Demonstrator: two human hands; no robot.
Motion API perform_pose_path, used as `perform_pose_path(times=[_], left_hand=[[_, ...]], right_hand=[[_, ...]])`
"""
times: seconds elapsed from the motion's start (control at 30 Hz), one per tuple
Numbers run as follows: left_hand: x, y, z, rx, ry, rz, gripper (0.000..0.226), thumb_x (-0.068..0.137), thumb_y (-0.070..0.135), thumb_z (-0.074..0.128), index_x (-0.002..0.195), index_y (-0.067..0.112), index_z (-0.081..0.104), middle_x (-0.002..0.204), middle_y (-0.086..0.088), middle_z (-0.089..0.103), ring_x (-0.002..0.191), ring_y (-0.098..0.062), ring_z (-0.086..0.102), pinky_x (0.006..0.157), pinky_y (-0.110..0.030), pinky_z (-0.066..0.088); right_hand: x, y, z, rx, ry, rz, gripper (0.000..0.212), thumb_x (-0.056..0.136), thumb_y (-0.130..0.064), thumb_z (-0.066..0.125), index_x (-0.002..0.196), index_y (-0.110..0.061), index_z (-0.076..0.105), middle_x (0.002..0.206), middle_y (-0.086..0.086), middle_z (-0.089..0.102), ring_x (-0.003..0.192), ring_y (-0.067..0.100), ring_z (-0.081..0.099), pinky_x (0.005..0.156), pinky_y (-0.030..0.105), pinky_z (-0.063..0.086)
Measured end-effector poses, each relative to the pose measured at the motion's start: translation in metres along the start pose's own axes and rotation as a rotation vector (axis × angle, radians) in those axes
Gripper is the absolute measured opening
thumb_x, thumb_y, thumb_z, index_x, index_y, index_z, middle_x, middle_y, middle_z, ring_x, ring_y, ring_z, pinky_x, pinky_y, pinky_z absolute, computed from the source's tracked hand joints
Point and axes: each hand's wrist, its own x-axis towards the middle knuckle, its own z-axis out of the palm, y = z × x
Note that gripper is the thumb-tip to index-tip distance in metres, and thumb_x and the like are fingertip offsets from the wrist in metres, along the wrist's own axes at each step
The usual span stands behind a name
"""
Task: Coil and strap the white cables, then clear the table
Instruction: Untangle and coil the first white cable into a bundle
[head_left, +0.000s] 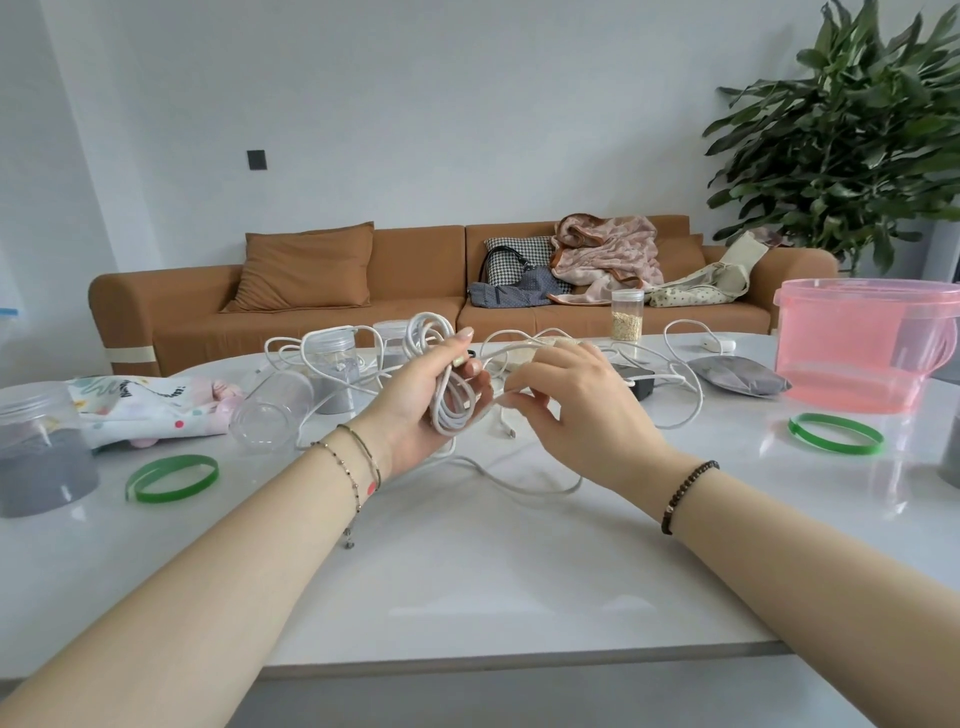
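My left hand (415, 410) grips a coil of white cable (447, 374) held upright above the table, its loops sticking up past my fingers. My right hand (566, 400) pinches a strand of the same cable just right of the coil. The cable's loose tail (524, 480) trails across the white table (467, 582) below my hands, with a plug end (508, 427) hanging under my right fingers. More white cables (680, 374) lie tangled at the back, reaching a white charger (719, 343).
Two green bands (171, 478) (835, 434) lie left and right. Clear jars with grey fill (41, 457) (332, 364), a tipped clear jar (270, 410), a patterned cloth (145, 405), a grey pouch (737, 376), a pink bin (862, 353) and a grain jar (627, 314) ring the table.
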Motion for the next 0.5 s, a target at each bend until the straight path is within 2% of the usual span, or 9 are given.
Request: perform_pose_path(times=[0.13,0.37,0.43,0.5], left_hand=[[-0.0012,0.0006,-0.0010,0.029,-0.001,-0.019,0.011,0.096,0.023,0.061,0.089,0.015,0.059,0.075,0.000,0.065,0.078,-0.015,0.067,0.085,-0.035,0.056],[-0.0055,-0.0046,0.0022,0.139,-0.009,-0.067,0.020,0.098,0.023,0.060,0.089,0.007,0.065,0.077,-0.004,0.071,0.069,-0.016,0.071,0.067,-0.030,0.061],[-0.0054,-0.0068,0.0015,0.164,-0.010,-0.083,0.019,0.097,0.023,0.062,0.091,0.005,0.065,0.082,-0.007,0.070,0.072,-0.019,0.071,0.065,-0.031,0.061],[-0.0057,-0.0089,0.0020,0.205,-0.003,-0.104,0.022,0.096,0.024,0.063,0.091,0.003,0.064,0.082,-0.009,0.069,0.070,-0.019,0.069,0.064,-0.030,0.061]], right_hand=[[0.0007,-0.0012,-0.0011,-0.066,0.051,-0.006,0.007,0.092,-0.019,0.064,0.085,-0.017,0.065,0.076,-0.008,0.050,0.078,0.019,0.047,0.072,0.027,0.027],[0.0013,-0.0003,-0.0009,-0.131,0.029,-0.019,0.013,0.093,-0.027,0.057,0.086,-0.017,0.062,0.080,-0.005,0.054,0.078,0.022,0.050,0.071,0.032,0.035],[0.0013,0.0006,-0.0016,-0.112,0.032,0.024,0.019,0.089,-0.036,0.062,0.082,-0.018,0.061,0.077,-0.006,0.055,0.075,0.020,0.050,0.069,0.033,0.040],[0.0006,0.0014,-0.0034,-0.080,0.043,0.121,0.027,0.082,-0.042,0.074,0.076,-0.020,0.058,0.070,-0.010,0.052,0.068,0.018,0.049,0.062,0.029,0.037]])
